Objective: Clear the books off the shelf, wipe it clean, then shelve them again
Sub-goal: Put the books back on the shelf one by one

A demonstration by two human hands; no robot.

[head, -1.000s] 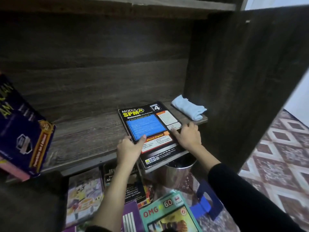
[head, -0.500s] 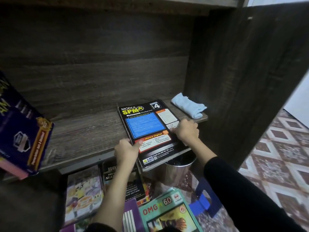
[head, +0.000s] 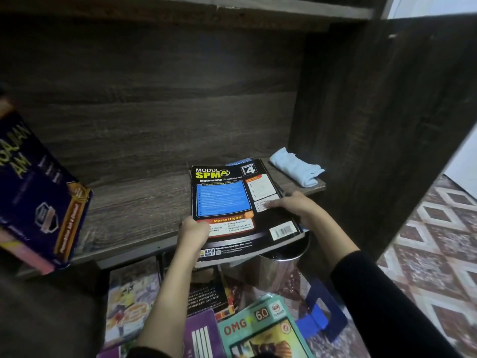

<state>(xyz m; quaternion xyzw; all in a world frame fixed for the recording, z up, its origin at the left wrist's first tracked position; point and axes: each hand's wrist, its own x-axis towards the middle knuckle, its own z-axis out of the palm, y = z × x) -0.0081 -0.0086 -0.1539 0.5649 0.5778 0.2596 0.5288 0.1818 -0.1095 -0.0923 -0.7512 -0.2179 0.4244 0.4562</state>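
Note:
A black "Modul SPM" book (head: 227, 195) tops a small stack lying flat on the dark wooden shelf (head: 134, 202), its near end hanging over the front edge. My left hand (head: 192, 235) grips the stack's near left corner. My right hand (head: 294, 206) holds its right edge, fingers lying over the cover. A folded light blue cloth (head: 296, 167) sits in the shelf's back right corner. At the left end of the shelf a thick dark blue book (head: 38, 192) leans tilted.
Below the shelf, several books lie on the floor, among them a green "OMG 6.0" book (head: 260, 329) and a purple one (head: 201, 337). A metal bin (head: 278, 264) stands under the stack. A blue stool (head: 322, 316) and patterned floor tiles (head: 433, 241) lie to the right.
The stack has turned a little, so its cover squares up with my view and more of it overhangs the front edge. Both hands kept their hold and shifted with it.

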